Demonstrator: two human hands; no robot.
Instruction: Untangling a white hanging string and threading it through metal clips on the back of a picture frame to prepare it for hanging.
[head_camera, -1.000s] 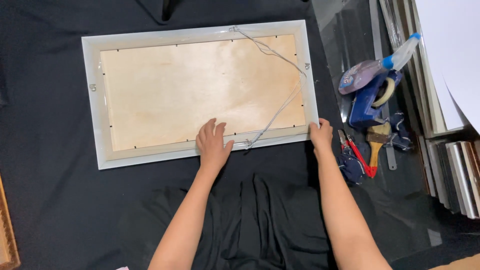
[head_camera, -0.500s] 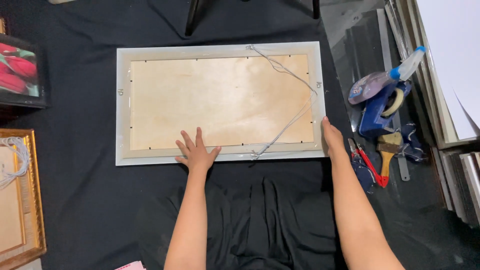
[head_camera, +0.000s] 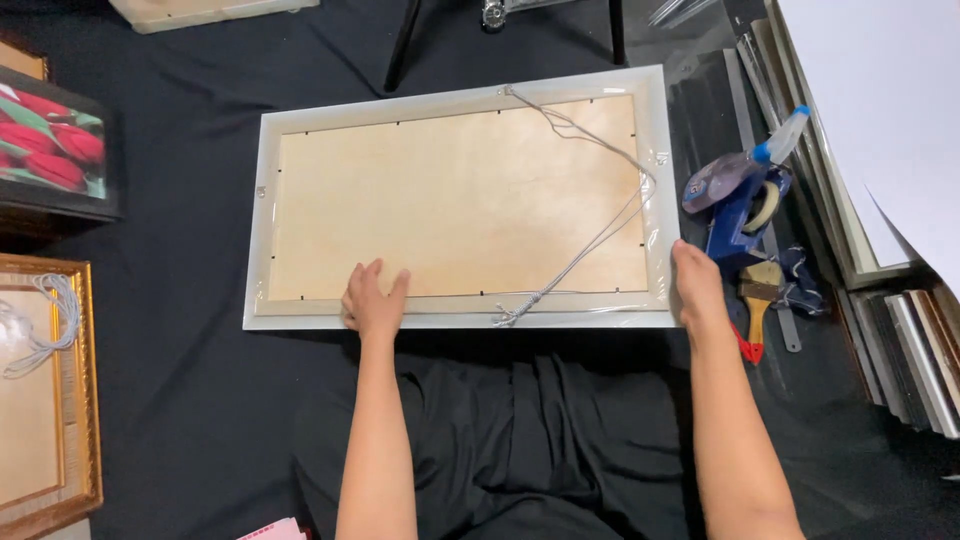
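White picture frame (head_camera: 258, 250) lies face down on black cloth (head_camera: 180, 400), approx centre of view, long side toward the person. Pale wood backing board (head_camera: 450, 200) fills its back; grey hanging wire (head_camera: 600, 225) runs from top edge to the right side & down to a knot at the bottom rail. Clear film wrap shows at the right & bottom edges.

Left hand (head_camera: 374, 303) lies flat on the bottom rail & lower edge of the board, fingers apart, palm down, gripping nothing. Right hand (head_camera: 696, 287) is at the frame's bottom-right corner, touching the right edge; fingers together & straight along the edge, not closed around anything as far as can be seen.

Right of frame, just beside the right hand: blue tape dispenser (head_camera: 735, 215) w/ a roll on it, a spray bottle w/ blue nozzle (head_camera: 775, 150) lying over it, a wood-handled brush (head_camera: 758, 295), red-handled tool (head_camera: 748, 345) mostly hidden by the wrist. A metal ruler (head_camera: 745, 110) runs along there. Farther right: stack of frame mouldings (head_camera: 900, 330) & a big white sheet (head_camera: 880, 100).

Left side, well apart from the frame: picture of red tulips in a dark frame (head_camera: 55, 150); below it a gold frame (head_camera: 85, 400), face down, w/ coiled white cord (head_camera: 45, 320) on its back. Top edge: 2 dark stand legs (head_camera: 405, 45).
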